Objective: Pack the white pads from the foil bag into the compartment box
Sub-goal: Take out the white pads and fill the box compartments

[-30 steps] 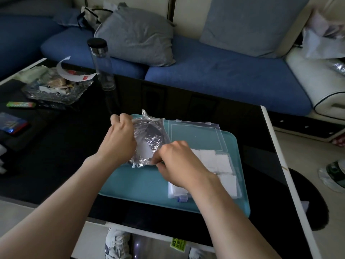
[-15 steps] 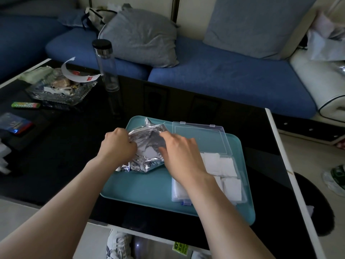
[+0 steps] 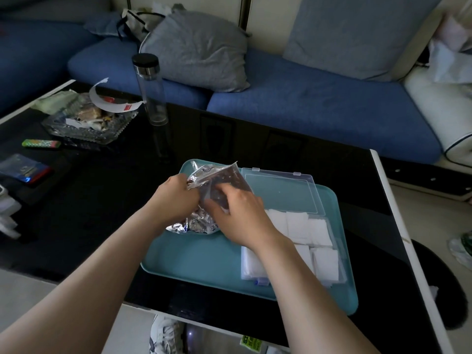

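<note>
foil bag (image 3: 199, 222): long axis near-to-far, top pointing away | left hand (image 3: 173, 200) grips its edge | right hand (image 3: 242, 213) fingers curl on it

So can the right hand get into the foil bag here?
Probably yes: the left hand grips the foil bag by its edge, the mouth faces the right hand, and nothing lies between.

We log a glossy black counter (image 3: 102, 200). On it: teal tray (image 3: 194, 256), glass dish (image 3: 84, 135), clear bottle (image 3: 152, 90), striped stick (image 3: 40, 143), blue packet (image 3: 24, 169).
</note>
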Available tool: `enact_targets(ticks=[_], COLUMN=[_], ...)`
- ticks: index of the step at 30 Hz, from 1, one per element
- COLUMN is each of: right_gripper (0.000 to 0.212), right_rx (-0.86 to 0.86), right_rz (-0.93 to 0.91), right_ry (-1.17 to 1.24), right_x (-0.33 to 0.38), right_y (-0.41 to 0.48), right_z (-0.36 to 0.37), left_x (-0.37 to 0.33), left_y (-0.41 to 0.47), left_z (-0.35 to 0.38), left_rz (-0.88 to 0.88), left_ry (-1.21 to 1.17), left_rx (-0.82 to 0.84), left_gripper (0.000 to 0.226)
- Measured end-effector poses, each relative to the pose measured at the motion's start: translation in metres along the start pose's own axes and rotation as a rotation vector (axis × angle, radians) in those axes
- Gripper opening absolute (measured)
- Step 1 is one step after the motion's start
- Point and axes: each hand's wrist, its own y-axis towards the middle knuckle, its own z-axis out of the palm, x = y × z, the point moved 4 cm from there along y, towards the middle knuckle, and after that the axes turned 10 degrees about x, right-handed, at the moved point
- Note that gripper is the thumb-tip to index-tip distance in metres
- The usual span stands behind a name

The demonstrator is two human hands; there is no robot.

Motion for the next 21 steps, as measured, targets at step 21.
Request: enact_targets(ticks=[21], right_gripper=[0.035], right_rx=[-0.046], right_rz=[0.178], right_ry=[0.152], right_x=[-0.010], right_y=[0.005], right_z=[-0.009], left_x=[-0.014], left_y=[-0.007], left_z=[0.012], left_rz=[-0.031], left_ry=[-0.121], left_rx=[0.032], left_gripper=[0.013])
